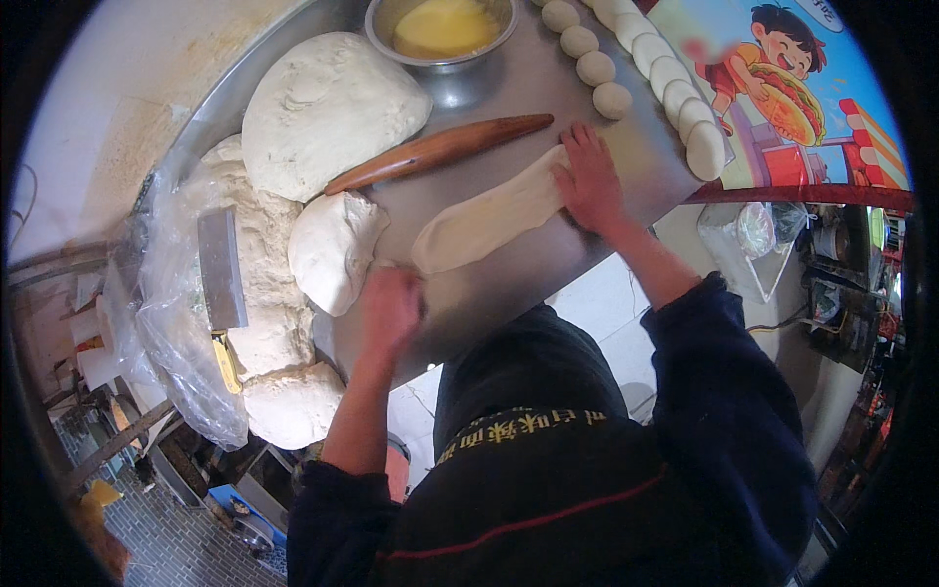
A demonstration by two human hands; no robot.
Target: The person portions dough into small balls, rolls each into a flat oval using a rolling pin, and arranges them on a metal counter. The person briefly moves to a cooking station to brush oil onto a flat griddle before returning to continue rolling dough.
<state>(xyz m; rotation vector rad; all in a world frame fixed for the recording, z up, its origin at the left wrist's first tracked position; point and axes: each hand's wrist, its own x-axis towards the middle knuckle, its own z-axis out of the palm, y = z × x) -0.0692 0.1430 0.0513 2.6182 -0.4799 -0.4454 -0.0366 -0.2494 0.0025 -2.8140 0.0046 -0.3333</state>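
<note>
A long flattened strip of dough (491,213) lies slantwise on the steel worktop (484,293). My right hand (590,180) lies palm down on the strip's right end, its thumb over the dough. To the left of the strip is my left hand (394,308), blurred and curled beside a cut lump of dough (337,249). Whether those fingers hold anything cannot be made out. Behind the strip rests a tapered wooden rolling pin (440,154), its left tip between that lump and a large mound of dough (330,110).
A metal bowl of yellow liquid (447,29) stands at the back. Dough balls (596,68) and overlapping dough ovals (678,95) line the right side. On the left, a cleaver (222,271) with a yellow handle lies over more dough (271,345), near plastic sheeting (169,308).
</note>
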